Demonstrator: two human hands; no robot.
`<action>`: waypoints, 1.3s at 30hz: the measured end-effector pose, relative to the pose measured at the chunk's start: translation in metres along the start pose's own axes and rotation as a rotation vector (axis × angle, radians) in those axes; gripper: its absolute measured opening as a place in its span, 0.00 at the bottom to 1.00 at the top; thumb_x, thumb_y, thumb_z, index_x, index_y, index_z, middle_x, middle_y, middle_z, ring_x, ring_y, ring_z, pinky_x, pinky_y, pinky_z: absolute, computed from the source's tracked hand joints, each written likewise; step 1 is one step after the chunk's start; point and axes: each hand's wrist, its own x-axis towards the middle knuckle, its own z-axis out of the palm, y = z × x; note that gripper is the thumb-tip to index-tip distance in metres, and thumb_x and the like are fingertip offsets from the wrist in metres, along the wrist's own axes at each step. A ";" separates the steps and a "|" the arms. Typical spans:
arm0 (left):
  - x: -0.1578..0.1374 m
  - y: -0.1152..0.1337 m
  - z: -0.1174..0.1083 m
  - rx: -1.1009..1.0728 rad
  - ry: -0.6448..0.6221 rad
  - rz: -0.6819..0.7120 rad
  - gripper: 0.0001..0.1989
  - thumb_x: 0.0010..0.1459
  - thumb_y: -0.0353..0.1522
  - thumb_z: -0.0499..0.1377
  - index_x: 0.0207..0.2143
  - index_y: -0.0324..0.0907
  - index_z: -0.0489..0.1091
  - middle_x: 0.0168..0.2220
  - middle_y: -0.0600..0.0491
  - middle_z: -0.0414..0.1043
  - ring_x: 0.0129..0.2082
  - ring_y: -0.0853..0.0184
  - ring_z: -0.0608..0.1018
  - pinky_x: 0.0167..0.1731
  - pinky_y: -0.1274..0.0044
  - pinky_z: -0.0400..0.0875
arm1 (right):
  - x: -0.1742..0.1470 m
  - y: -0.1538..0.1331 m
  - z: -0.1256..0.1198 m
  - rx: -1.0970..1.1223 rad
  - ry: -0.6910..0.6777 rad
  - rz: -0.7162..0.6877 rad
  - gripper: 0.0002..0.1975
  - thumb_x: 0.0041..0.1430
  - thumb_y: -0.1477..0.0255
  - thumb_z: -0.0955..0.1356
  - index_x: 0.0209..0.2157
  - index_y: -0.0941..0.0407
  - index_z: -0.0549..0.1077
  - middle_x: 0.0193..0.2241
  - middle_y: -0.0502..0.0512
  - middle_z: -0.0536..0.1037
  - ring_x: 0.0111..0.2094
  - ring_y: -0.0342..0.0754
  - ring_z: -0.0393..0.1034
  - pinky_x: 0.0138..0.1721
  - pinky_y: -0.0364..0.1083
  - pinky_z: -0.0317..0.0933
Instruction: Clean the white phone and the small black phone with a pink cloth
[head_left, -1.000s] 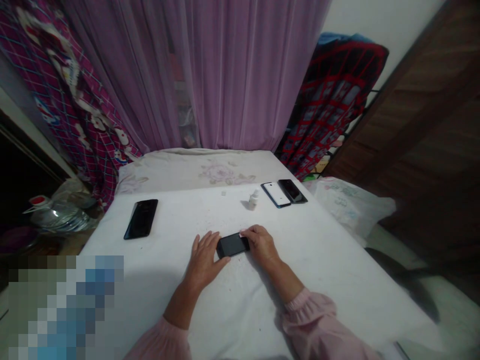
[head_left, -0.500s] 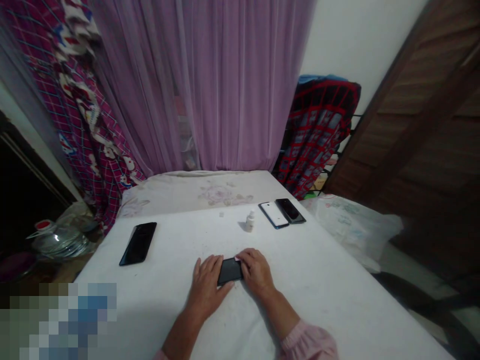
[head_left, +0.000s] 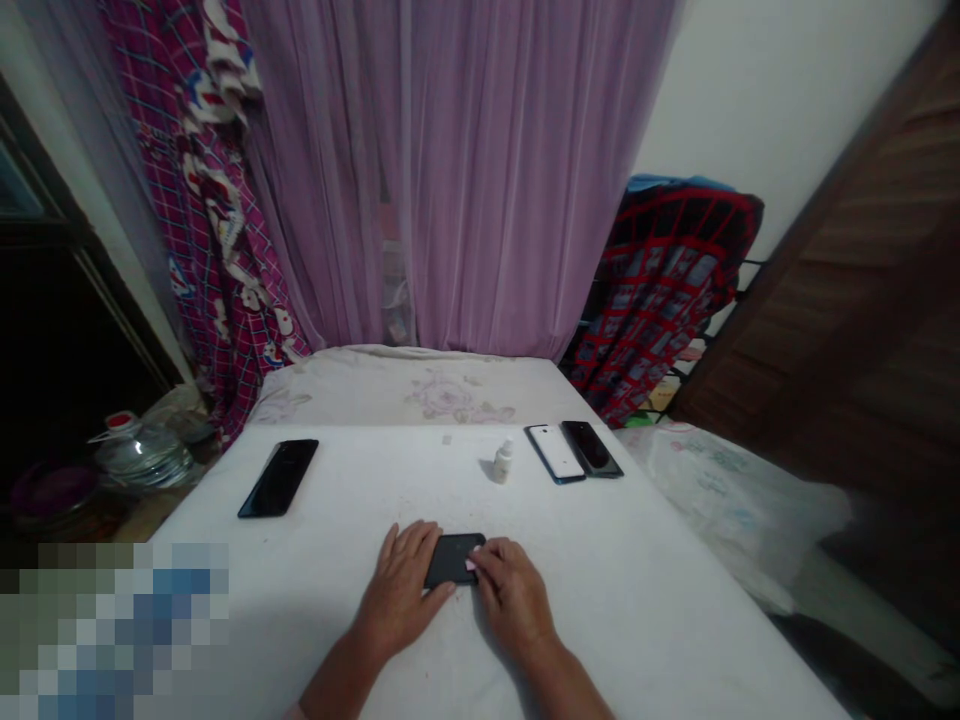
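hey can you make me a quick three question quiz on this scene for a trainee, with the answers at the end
1. Which hand pinches the small pink piece at the nearest phone?
2. True or false: the small bottle lies on its side.
3. What lies beside the white-faced phone? (a) a spoon (b) a black phone (c) a cup

Key:
1. The right hand.
2. False; it stands upright.
3. b
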 end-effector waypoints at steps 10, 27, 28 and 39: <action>0.002 -0.003 0.000 -0.036 -0.047 0.013 0.30 0.60 0.39 0.58 0.63 0.42 0.58 0.62 0.45 0.65 0.63 0.53 0.64 0.64 0.52 0.51 | 0.031 0.006 0.009 0.009 -0.007 0.078 0.18 0.54 0.84 0.64 0.39 0.52 0.80 0.38 0.55 0.78 0.41 0.50 0.71 0.44 0.46 0.64; 0.003 -0.001 -0.005 -0.076 -0.057 -0.012 0.31 0.59 0.39 0.60 0.63 0.44 0.59 0.61 0.46 0.66 0.64 0.52 0.64 0.64 0.53 0.51 | 0.008 -0.007 0.006 0.009 -0.111 0.097 0.19 0.54 0.83 0.63 0.38 0.51 0.81 0.35 0.56 0.78 0.39 0.51 0.70 0.41 0.47 0.64; 0.003 -0.001 -0.005 -0.078 -0.060 -0.015 0.31 0.59 0.39 0.60 0.63 0.44 0.60 0.61 0.45 0.66 0.64 0.53 0.64 0.64 0.52 0.50 | 0.013 -0.007 0.006 0.005 -0.114 0.107 0.19 0.54 0.83 0.63 0.38 0.51 0.81 0.35 0.56 0.79 0.39 0.51 0.70 0.41 0.47 0.63; 0.004 0.002 -0.006 -0.067 -0.064 -0.029 0.31 0.58 0.39 0.61 0.62 0.42 0.60 0.61 0.44 0.66 0.64 0.53 0.64 0.64 0.53 0.50 | 0.017 -0.013 0.007 -0.026 -0.055 0.118 0.18 0.52 0.85 0.65 0.36 0.52 0.81 0.33 0.55 0.78 0.38 0.49 0.70 0.40 0.45 0.62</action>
